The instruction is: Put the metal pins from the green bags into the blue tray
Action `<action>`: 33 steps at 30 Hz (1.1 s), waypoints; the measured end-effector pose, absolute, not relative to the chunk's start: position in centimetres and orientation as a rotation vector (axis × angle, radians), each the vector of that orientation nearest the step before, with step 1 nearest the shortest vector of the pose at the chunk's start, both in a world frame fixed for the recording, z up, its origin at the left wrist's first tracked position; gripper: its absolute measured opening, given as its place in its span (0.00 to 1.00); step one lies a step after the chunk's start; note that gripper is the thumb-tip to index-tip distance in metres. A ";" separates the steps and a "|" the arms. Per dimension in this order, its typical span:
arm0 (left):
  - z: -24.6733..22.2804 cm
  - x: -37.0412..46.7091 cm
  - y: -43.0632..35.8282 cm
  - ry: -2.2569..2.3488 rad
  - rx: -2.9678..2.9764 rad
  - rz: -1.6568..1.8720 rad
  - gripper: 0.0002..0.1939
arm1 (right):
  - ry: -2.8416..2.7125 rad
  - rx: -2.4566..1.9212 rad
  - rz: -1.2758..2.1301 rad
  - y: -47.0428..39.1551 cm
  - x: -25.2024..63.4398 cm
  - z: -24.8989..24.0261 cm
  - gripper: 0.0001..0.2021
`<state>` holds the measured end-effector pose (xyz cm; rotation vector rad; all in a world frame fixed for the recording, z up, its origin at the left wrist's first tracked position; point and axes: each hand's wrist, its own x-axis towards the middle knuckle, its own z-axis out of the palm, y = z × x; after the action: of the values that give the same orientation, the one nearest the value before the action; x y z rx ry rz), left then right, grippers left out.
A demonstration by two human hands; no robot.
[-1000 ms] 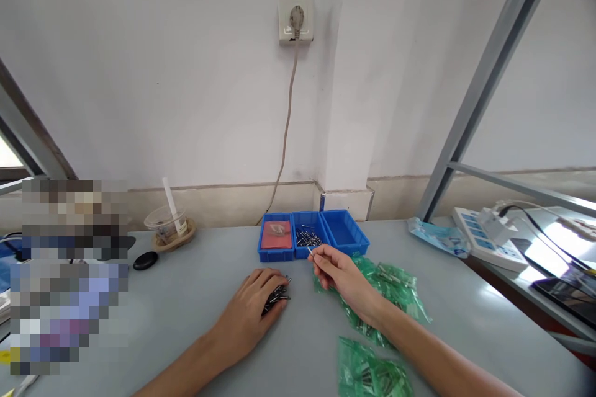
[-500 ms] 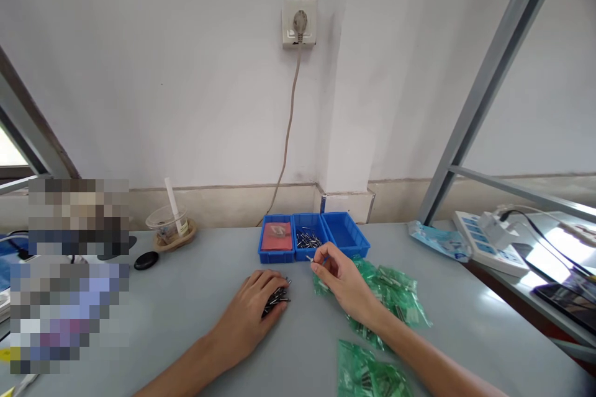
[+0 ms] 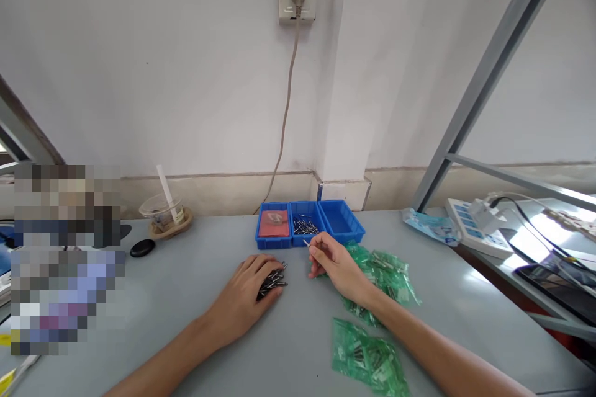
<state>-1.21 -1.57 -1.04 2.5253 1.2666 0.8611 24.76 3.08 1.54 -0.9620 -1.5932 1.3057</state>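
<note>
My left hand (image 3: 246, 288) is curled over a pile of small dark and silvery metal pins (image 3: 272, 280) on the table, with fingers and thumb around it. My right hand (image 3: 333, 263) is closed in a pinch on one thin metal pin (image 3: 306, 243), whose tip pokes out to the left. Just beyond that hand, the middle blue bin (image 3: 307, 206) holds more loose pins (image 3: 305, 227). Under and beside my right forearm lie green plastic bags (image 3: 388, 276) with metal pieces inside.
The left blue bin (image 3: 272, 242) holds a red packet (image 3: 274, 228); the right blue bin (image 3: 342, 220) joins the row. Another green bag (image 3: 367, 356) lies nearer. A cup with a straw (image 3: 162, 208), a black oval object (image 3: 142, 248) and a power strip (image 3: 475, 232) stand around. A blurred person is left.
The view has tipped slightly downward, so the scene sits higher. My right hand remains pinched on the pin near the bins; my left hand stays over the pile.
</note>
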 end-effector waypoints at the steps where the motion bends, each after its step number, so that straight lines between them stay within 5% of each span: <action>1: -1.1 -1.3 -1.6 1.278 2.532 0.860 0.15 | -1.596 -0.964 1.283 3.1 24.8 1.5 0.19; 15: -1.2 -1.7 -1.4 1.310 2.558 0.788 0.22 | -1.510 -1.015 1.248 3.3 24.9 1.9 0.19; 25: -1.3 -1.8 -1.4 1.328 2.550 0.737 0.23 | -1.794 -1.133 0.711 2.0 25.0 2.4 0.09; 33: -1.1 -1.7 -1.4 1.322 2.536 0.709 0.22 | -1.658 -0.970 1.190 2.6 24.9 2.4 0.14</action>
<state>-1.75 -1.42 -1.13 2.5358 1.3220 0.7086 24.91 2.63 2.40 -0.9697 -1.6576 1.1900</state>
